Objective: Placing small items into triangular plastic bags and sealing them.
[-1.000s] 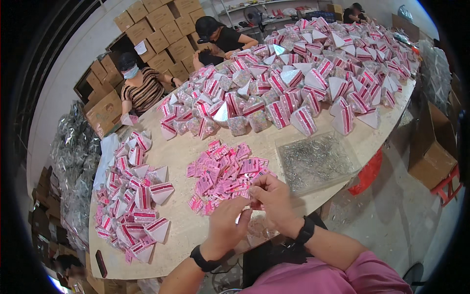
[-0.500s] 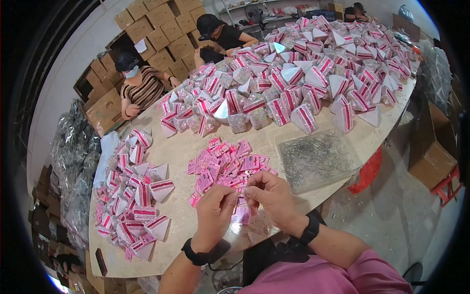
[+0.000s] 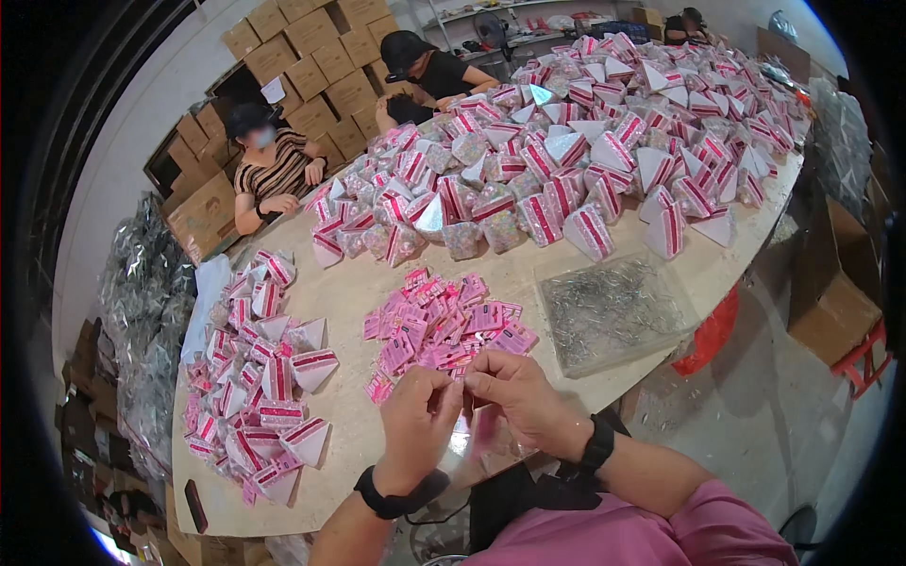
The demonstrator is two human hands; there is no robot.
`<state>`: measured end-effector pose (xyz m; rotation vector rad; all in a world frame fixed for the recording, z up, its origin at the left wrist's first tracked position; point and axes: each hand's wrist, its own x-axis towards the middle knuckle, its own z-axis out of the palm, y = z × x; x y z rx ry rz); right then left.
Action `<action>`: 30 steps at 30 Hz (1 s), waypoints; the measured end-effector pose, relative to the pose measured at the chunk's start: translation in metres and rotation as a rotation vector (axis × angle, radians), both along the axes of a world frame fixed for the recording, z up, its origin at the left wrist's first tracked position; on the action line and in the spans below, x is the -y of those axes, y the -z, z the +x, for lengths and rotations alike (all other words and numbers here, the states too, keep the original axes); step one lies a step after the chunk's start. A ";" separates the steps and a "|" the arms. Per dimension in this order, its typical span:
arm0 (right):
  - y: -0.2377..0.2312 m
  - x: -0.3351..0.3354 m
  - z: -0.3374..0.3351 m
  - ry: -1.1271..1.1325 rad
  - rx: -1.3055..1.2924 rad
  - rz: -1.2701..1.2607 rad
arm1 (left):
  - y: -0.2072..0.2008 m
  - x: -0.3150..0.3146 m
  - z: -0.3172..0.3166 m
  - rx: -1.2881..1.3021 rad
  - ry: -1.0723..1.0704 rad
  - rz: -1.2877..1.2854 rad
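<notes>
Over the near edge of the table, my left hand (image 3: 415,420) and my right hand (image 3: 521,401) meet with thumbs and forefingers pinched together. Whatever small piece lies between the fingertips is mostly hidden. Just below the fingers hangs a glossy, see-through pink item (image 3: 486,429), too blurred to name. Right beyond my hands lies a loose pile of pink printed cards (image 3: 444,325). A clear shallow box (image 3: 557,354) holding many thin metal wire pieces (image 3: 613,307) stands to the right of the cards.
A large heap of clear-wrapped white-and-pink wedge-shaped packs (image 3: 557,189) covers the far table. A smaller heap (image 3: 264,377) lies at left. A person in a striped shirt (image 3: 274,174) and another in black (image 3: 439,75) sit beyond. Cardboard boxes (image 3: 321,80) are stacked behind.
My hands have shifted slightly toward me and their fingertips have come together. The pink item below them has turned and blurred. The person in stripes has raised their head and moved their hands.
</notes>
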<state>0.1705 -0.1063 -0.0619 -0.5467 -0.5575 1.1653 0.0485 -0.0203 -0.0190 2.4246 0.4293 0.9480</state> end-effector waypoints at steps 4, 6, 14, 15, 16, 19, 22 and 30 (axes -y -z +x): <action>-0.001 0.005 0.006 -0.069 0.207 -0.109 | -0.008 -0.013 0.000 0.024 0.262 -0.406; -0.007 0.009 0.006 -0.164 0.155 -0.145 | -0.018 -0.022 -0.006 -0.182 0.397 -0.489; -0.005 0.011 0.010 -0.291 0.097 -0.192 | -0.022 -0.023 -0.014 -0.205 0.363 0.050; -0.005 0.010 0.010 -0.308 0.085 -0.203 | -0.020 -0.023 -0.016 -0.195 0.342 0.173; -0.004 0.009 0.009 -0.328 0.075 -0.203 | -0.017 -0.023 -0.017 -0.190 0.311 0.165; -0.001 0.007 0.006 -0.353 0.041 -0.152 | -0.012 -0.018 -0.019 -0.160 0.223 0.087; -0.001 0.005 0.003 -0.299 0.015 -0.056 | -0.011 -0.014 -0.019 -0.127 0.155 -0.066; -0.018 -0.002 -0.007 -0.128 0.347 -0.122 | -0.009 -0.011 -0.018 -0.116 0.114 -0.198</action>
